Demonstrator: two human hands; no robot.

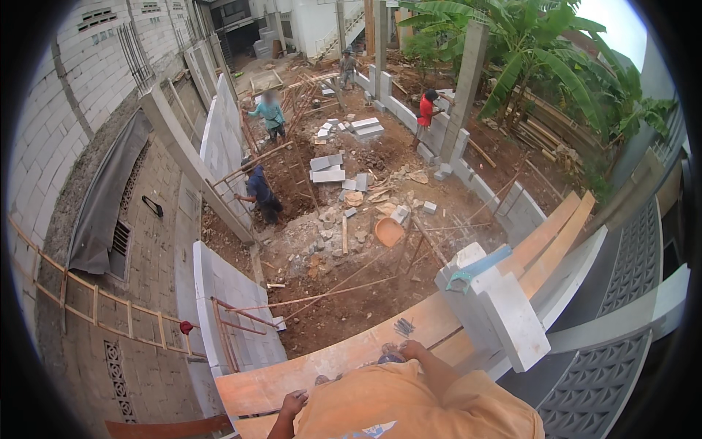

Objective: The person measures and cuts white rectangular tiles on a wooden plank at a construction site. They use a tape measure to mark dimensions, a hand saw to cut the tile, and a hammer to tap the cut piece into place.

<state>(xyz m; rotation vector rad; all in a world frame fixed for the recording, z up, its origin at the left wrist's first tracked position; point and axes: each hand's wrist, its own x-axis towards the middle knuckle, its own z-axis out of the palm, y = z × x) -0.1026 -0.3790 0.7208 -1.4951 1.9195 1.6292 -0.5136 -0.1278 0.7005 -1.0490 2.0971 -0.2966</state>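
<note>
I am on a wooden plank platform (pixel 322 380) high above the ground, my feet partly hidden under my orange shirt. My left hand (pixel 295 402) hangs low beside my body near the plank's front edge, its fingers curled. Close to my foot, my right hand (pixel 414 350) is bent inward with closed fingers; anything inside either hand is too small or hidden to make out. A small heap of dark, thin nail-like pieces (pixel 404 327) lies on the plank just beyond the right hand. Right of it stand white lightweight blocks (pixel 504 311), topped by a bluish long tool or strip (pixel 482 265).
Below, several people work, one in a red shirt (pixel 426 110), one in teal (pixel 270 113). Rubble and loose blocks (pixel 327 168) cover the dirt, with an orange basin (pixel 389 232). Thin scaffold poles (pixel 344 290) cross beneath the platform. Low block walls (pixel 227 307) flank it.
</note>
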